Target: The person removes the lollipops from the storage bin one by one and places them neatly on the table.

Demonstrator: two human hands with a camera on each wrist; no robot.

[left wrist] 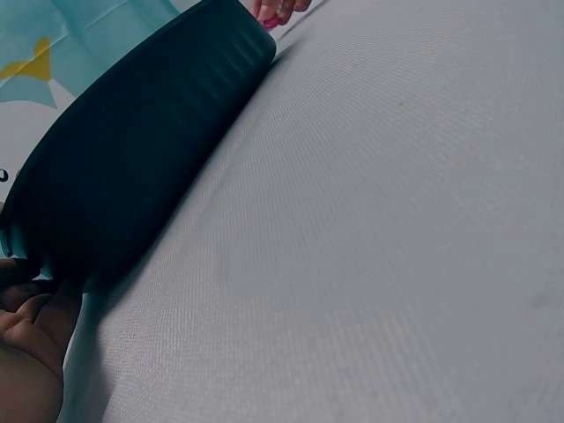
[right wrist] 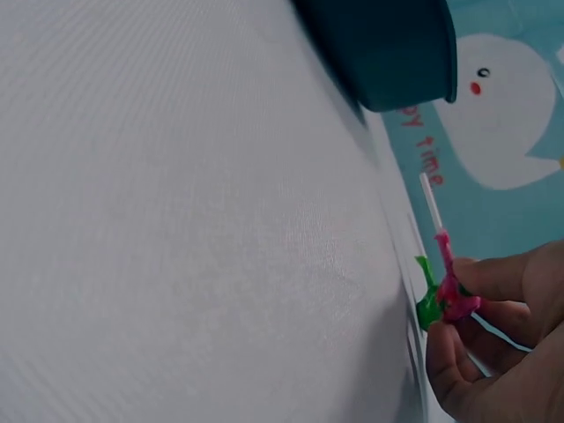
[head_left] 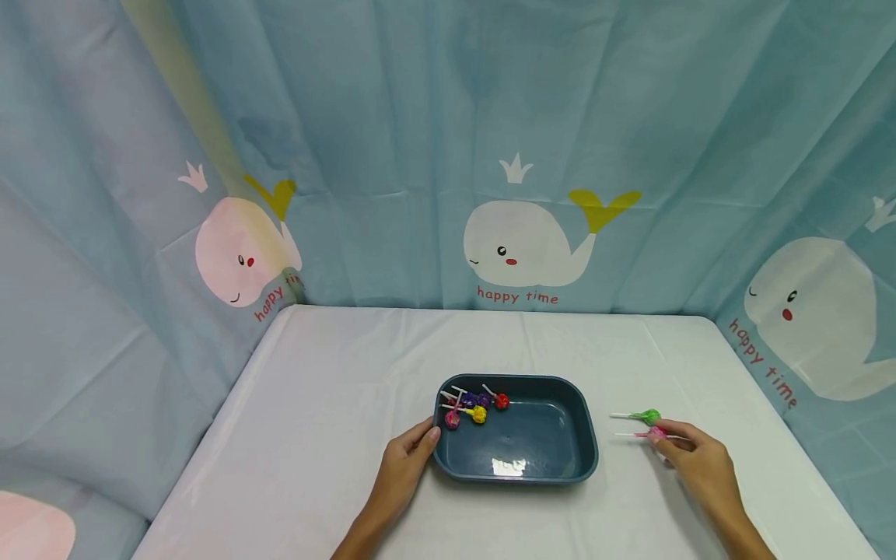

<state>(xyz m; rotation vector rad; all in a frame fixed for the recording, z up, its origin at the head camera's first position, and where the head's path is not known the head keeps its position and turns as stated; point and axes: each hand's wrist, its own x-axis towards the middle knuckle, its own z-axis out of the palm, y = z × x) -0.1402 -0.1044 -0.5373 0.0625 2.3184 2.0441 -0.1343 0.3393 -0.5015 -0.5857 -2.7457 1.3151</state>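
A dark blue tray (head_left: 546,435) stands on the white table, and my left hand (head_left: 404,468) grips its left end with the thumb over the rim. In the left wrist view the left hand (left wrist: 35,330) shows at the tray's outer wall (left wrist: 132,141). My right hand (head_left: 700,467), to the right of the tray, pinches a pink lollipop (right wrist: 458,295) by its wrapped head, stick pointing left. Just behind it in the head view lies a green lollipop (head_left: 647,417); whether the fingers touch it I cannot tell. Several lollipops, among them a yellow one (head_left: 479,414) and a red one (head_left: 501,401), lie in the tray's back left corner.
White cloth covers the table (head_left: 336,389). A blue curtain with printed whales (head_left: 528,245) hangs behind it and along both sides. A gap of bare cloth separates the tray's right end from the right hand.
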